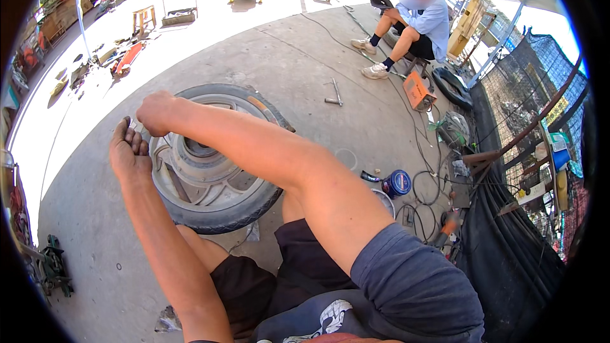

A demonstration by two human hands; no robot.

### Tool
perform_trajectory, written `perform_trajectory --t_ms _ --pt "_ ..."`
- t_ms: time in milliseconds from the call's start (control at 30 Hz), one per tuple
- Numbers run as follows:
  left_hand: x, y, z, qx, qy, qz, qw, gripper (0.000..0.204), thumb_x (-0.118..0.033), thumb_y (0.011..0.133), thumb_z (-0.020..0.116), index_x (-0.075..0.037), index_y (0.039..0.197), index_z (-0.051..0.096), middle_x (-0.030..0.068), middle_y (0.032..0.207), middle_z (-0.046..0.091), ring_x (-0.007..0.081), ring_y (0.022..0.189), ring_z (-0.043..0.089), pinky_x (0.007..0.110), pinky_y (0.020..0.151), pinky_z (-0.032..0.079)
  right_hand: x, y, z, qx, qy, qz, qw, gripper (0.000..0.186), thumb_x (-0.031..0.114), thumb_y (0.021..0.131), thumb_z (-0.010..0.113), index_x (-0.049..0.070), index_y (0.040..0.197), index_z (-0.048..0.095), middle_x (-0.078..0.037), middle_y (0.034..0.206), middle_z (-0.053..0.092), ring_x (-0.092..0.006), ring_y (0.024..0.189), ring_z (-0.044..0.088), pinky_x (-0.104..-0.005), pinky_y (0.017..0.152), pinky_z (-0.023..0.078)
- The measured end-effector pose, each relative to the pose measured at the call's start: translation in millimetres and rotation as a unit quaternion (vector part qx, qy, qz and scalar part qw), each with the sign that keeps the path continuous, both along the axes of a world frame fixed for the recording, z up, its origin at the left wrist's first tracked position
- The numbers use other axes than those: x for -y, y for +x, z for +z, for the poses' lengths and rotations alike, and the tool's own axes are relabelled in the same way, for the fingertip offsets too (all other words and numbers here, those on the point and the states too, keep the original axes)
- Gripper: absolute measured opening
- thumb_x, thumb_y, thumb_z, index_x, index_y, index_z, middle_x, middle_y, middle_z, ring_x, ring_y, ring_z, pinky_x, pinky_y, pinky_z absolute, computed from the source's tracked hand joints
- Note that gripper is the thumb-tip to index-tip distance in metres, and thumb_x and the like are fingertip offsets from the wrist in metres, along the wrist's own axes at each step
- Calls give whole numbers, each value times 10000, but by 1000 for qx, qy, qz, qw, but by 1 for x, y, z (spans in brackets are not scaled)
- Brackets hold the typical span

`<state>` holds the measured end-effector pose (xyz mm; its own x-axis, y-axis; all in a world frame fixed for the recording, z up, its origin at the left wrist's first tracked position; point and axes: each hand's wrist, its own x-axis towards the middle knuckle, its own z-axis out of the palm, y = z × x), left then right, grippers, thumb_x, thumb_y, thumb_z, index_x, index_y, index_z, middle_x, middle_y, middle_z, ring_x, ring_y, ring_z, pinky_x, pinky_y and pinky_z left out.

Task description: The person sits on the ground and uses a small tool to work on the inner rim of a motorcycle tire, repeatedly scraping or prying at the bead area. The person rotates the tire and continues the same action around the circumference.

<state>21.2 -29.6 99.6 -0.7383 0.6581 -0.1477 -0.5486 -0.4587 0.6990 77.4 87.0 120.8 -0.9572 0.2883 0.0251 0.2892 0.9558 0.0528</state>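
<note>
A grey spoked wheel (181, 174) with a black tyre (219, 222) lies flat on the ground in front of me. My left hand (130, 151) is at the wheel's left edge, palm up, its fingers curled closed. Just beyond it my right hand (155, 113) makes a fist over the tyre's far left side, its arm crossing above the wheel. Something small and pale shows between the two hands, too small to name. What either hand grips is hidden by the fingers.
A T-shaped wrench (335, 92) lies beyond the wheel. To the right are a blue tin (397, 183), cables, an orange box-shaped machine (418, 92) and a loose black tyre (452, 87). Another person (422, 25) sits at the far right. A wooden stool (144, 19) stands far left.
</note>
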Motion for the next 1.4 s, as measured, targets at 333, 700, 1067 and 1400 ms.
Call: perform_trajectory --t_ms 333,700,1067,1400 --pt "1 2 3 1 -4 5 1000 159 -118 928 576 12 1020 572 -52 583 341 50 465 282 230 412 201 9 1 4 1 -36 -65 997 260 153 740 676 104 989 732 -111 1035 708 -256 1013 668 -376 841 529" --pt "-1 2 2 5 -5 -4 1000 160 -126 920 586 6 1010 576 -56 574 340 54 446 266 234 401 189 -1 -3 -9 -11 12 -31 999 235 130 754 676 158 977 743 -107 1025 710 -255 1003 671 -377 826 527" --pt "1 7 8 14 -12 7 1000 188 -105 940 537 20 1076 570 -49 592 333 52 453 265 215 393 189 8 -2 -3 6 8 -27 1000 237 150 772 664 124 997 731 -107 1028 709 -246 991 675 -374 825 534" --pt "1 9 8 5 -9 4 1000 207 -113 939 551 30 1088 549 -44 594 341 56 454 274 223 399 194 -5 4 -6 -35 -35 -67 997 241 120 763 671 105 997 725 -115 1017 709 -266 998 672 -389 832 534"
